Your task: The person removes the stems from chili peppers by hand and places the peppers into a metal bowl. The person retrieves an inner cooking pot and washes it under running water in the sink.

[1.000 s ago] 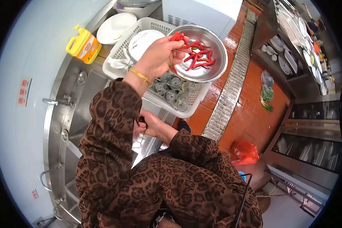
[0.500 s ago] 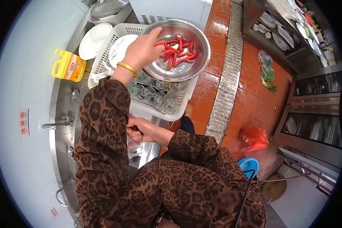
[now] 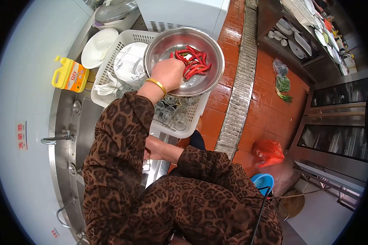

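My left hand (image 3: 171, 72), with a gold bracelet (image 3: 156, 85) at its wrist, is closed over the near left side of a steel bowl (image 3: 212, 73). Several red chili peppers (image 3: 198, 67) lie in the bowl. A red chili end pokes out at the far edge of my left fist; the fingertips are hidden underneath. My right hand (image 3: 152, 148) is lower down, above the steel counter, with its fingers curled and partly hidden by the left sleeve. What it holds does not show.
The bowl rests on a white plastic basket (image 3: 183, 133) holding glasses (image 3: 180, 118) and white plates (image 3: 129, 61). To the left stand a yellow detergent bottle (image 3: 71, 74), a white bowl (image 3: 99, 48) and a sink with a faucet (image 3: 57, 139). A red bag (image 3: 270, 152) lies on the floor.
My left hand has lowered from the bowl's left rim toward the chilies and closed into a fist. My right hand has slipped further behind the left sleeve, hiding the dark object seen in it before.
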Tool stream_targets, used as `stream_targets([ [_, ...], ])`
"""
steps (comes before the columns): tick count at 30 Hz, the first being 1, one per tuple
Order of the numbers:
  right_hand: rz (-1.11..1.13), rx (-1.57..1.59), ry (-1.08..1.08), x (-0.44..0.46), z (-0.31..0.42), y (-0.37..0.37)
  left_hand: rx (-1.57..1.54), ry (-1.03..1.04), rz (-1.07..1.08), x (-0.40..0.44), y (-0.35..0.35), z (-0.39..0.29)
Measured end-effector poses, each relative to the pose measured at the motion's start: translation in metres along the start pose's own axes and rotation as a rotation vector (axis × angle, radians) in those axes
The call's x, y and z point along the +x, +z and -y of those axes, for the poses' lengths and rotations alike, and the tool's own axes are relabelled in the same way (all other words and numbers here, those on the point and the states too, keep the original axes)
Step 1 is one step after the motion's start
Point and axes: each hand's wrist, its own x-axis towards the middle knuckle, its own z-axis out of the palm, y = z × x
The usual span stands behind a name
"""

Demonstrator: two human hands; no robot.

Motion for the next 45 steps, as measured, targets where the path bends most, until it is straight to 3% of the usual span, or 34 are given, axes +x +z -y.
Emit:
stream_targets([
  [2,-0.02,-0.03,-0.002,0.0,0.001,0.0,-0.006,0.001,-0.018,0.002,0.001,0.002],
  [7,0.093,0.027,-0.013,0.012,-0.008,-0.014,-0.359,0.016,-0.071,-0.008,-0.026,0.011],
  [11,0.153,-0.055,-0.12,0.007,-0.004,-0.002,-1.159,-0.119,0.065,-0.031,-0.067,0.014],
  [15,0.09,-0.174,-0.266,0.008,0.006,0.001,-1.497,-0.292,-0.055,-0.095,-0.097,0.021],
  [16,0.053,-0.206,-0.314,0.008,0.008,-0.002,-1.453,-0.258,-0.064,-0.114,-0.095,0.035],
  [18,0.207,-0.136,-0.271,-0.001,0.01,0.004,-1.542,-0.311,-0.167,-0.154,-0.095,0.042],
  [21,0.205,0.016,-0.327,-0.001,0.008,0.017,-1.499,-0.47,-0.218,-0.207,-0.068,0.067],
  [24,0.146,-0.16,-0.371,-0.011,0.01,0.045,-1.304,-0.492,-0.209,-0.246,-0.043,0.069],
  [32,-0.09,-0.684,-0.587,-0.004,-0.001,0.066,-1.679,-0.59,-0.354,-0.281,-0.014,0.061],
  [36,-0.136,-0.558,-0.442,-0.01,0.006,0.064,-1.194,-0.454,-0.596,-0.276,-0.009,0.045],
  [38,-0.23,-0.711,-0.477,-0.009,0.005,0.061,-0.701,-0.135,-0.633,-0.271,-0.02,0.041],
  [39,-0.218,-0.699,-0.452,-0.007,0.003,0.057,-0.694,-0.162,-0.622,-0.267,-0.024,0.037],
  [41,-0.231,-0.667,-0.425,-0.014,-0.001,0.059,-0.292,0.109,-0.595,-0.256,-0.037,0.027],
  [43,-0.205,-0.59,-0.255,-0.009,-0.006,0.043,-0.283,0.139,-0.661,-0.23,-0.051,0.025],
  [45,-0.207,-0.593,-0.212,-0.013,-0.014,0.05,-0.49,0.055,-0.716,-0.199,-0.074,0.014],
])
